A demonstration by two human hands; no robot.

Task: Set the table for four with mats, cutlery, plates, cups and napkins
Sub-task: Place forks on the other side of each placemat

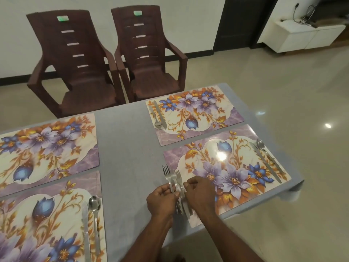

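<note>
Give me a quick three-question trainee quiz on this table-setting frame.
1. True or false: both hands are on the bunch of forks.
2. How many floral mats lie on the table? A) two B) three C) four
3. Fill in: on the near right mat, the knife and spoon lie along its ___ edge.

Key: 1 true, the left hand and right hand both hold them. 2 C. 3 right.
</note>
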